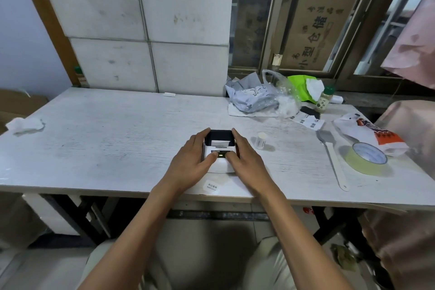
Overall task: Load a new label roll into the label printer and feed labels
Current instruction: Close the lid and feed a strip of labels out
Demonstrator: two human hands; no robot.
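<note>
A small white label printer (220, 165) with a black top section sits on the white table (117, 139) near its front edge. A white label strip (220, 142) shows at its slot, and a small lit screen (221, 155) glows on its face. My left hand (191, 163) grips the printer's left side, thumb resting beside the screen. My right hand (247, 160) holds the right side, thumb on the face next to the screen. A white label roll (261, 140) lies on the table just right of the printer. A loose printed label (211, 187) lies in front of it.
A roll of yellow-green tape (367, 159), a white-handled fork (330, 155) and a printed bag (374, 135) lie at the right. Grey mailers and plastic bags (261, 96), a small bottle (324, 99) and label strips (306, 120) crowd the back right. A crumpled tissue (24, 125) lies far left.
</note>
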